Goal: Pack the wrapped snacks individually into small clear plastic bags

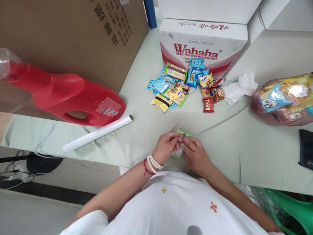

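Observation:
In the head view, a small clear snack packet [179, 150] with green ends lies on the table close to my body. My left hand [167, 147], with white beads and a red string at the wrist, has its fingertips pinched on the packet's upper part. From the other side my right hand [198, 156] grips it, fingers bent over its edge. The fingers cover much of the packet's middle. Farther back is a loose pile of small wrapped snacks, among them a yellow cookie packet [176, 94], a blue packet [160, 86] and a red packet [208, 104].
A Wahaha carton [202, 42] stands behind the pile. To the left are a red detergent bottle [80, 94], a white roll [100, 133] and a big cardboard box [73, 36]. On the right sit a crumpled plastic bag [241, 88], a snack-filled bowl [259, 111] and a black object [305, 148].

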Action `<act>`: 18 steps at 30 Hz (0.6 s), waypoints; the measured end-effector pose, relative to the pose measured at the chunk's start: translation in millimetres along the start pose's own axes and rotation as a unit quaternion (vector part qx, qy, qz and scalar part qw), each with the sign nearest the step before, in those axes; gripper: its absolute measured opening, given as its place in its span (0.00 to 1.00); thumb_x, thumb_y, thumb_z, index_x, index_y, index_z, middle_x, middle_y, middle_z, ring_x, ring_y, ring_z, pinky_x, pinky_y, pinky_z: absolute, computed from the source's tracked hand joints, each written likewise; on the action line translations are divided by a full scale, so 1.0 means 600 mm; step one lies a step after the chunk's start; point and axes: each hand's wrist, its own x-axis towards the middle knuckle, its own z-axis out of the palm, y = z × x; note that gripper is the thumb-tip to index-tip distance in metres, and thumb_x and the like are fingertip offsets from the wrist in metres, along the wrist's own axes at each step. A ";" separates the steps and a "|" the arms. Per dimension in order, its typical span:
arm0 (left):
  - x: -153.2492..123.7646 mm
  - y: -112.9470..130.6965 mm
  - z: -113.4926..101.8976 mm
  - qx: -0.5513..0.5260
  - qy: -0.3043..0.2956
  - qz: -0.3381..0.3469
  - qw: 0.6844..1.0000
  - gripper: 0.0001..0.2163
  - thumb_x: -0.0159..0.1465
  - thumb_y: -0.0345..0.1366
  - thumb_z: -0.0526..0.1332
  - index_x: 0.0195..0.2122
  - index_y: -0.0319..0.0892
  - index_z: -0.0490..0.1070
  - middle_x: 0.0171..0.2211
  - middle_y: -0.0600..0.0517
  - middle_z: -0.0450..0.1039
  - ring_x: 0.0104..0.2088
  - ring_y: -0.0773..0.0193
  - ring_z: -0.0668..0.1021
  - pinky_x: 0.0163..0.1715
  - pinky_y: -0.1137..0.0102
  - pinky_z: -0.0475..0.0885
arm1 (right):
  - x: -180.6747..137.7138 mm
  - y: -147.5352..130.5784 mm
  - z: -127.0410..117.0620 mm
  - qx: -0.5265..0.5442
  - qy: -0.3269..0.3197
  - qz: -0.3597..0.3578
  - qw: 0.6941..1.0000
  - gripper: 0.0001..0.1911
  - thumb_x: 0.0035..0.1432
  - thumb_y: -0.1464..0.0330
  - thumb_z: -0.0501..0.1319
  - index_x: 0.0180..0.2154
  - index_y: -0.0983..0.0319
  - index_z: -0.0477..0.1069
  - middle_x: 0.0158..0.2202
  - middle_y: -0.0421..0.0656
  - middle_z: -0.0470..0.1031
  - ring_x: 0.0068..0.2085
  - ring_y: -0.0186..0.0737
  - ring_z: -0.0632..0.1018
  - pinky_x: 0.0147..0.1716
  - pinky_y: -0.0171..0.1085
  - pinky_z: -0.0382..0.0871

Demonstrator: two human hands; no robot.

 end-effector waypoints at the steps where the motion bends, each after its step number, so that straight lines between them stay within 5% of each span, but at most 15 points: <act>1: 0.004 -0.007 0.000 0.034 0.001 0.021 0.999 0.14 0.58 0.29 0.59 0.44 0.36 0.76 0.33 0.51 0.79 0.22 0.72 0.73 0.26 0.74 0.70 | -0.003 0.004 -0.001 0.021 -0.004 -0.007 1.000 0.23 0.65 0.76 0.56 0.59 0.60 0.74 0.60 0.52 0.74 0.56 0.53 0.72 0.56 0.55 0.71; 4: -0.001 -0.027 -0.004 0.187 0.008 0.122 0.975 0.15 0.62 0.28 0.56 0.48 0.40 0.75 0.36 0.50 0.80 0.30 0.66 0.78 0.35 0.70 0.75 | -0.019 0.009 -0.005 0.089 -0.011 -0.032 0.995 0.33 0.64 0.76 0.54 0.70 0.60 0.60 0.65 0.54 0.69 0.60 0.53 0.72 0.56 0.56 0.72; 6: -0.009 -0.035 -0.003 0.302 0.025 0.201 0.932 0.15 0.65 0.29 0.54 0.49 0.42 0.75 0.39 0.48 0.80 0.38 0.61 0.80 0.42 0.66 0.76 | -0.031 0.008 -0.007 0.149 -0.003 -0.032 0.988 0.34 0.66 0.74 0.53 0.71 0.59 0.55 0.67 0.54 0.67 0.62 0.52 0.72 0.57 0.57 0.72; 11: -0.019 -0.042 0.012 0.481 0.035 0.261 0.836 0.16 0.66 0.26 0.52 0.50 0.43 0.75 0.45 0.45 0.78 0.43 0.57 0.80 0.43 0.64 0.75 | -0.025 0.019 -0.014 0.216 0.104 0.250 0.938 0.21 0.72 0.63 0.52 0.63 0.56 0.65 0.52 0.50 0.79 0.41 0.44 0.81 0.43 0.45 0.79; 13: -0.015 -0.042 0.015 0.493 0.038 0.258 0.830 0.16 0.66 0.25 0.54 0.49 0.43 0.76 0.44 0.46 0.78 0.42 0.58 0.80 0.43 0.64 0.75 | -0.001 0.030 -0.014 0.188 0.097 0.295 0.932 0.22 0.71 0.60 0.55 0.62 0.59 0.66 0.49 0.51 0.79 0.37 0.44 0.80 0.42 0.46 0.78; 18: -0.007 -0.046 0.008 0.443 0.054 0.281 0.850 0.15 0.65 0.27 0.57 0.50 0.42 0.75 0.46 0.46 0.74 0.40 0.61 0.79 0.43 0.66 0.76 | 0.059 0.049 -0.012 0.134 -0.028 0.218 0.966 0.14 0.67 0.66 0.58 0.50 0.62 0.77 0.40 0.49 0.77 0.42 0.47 0.78 0.43 0.44 0.73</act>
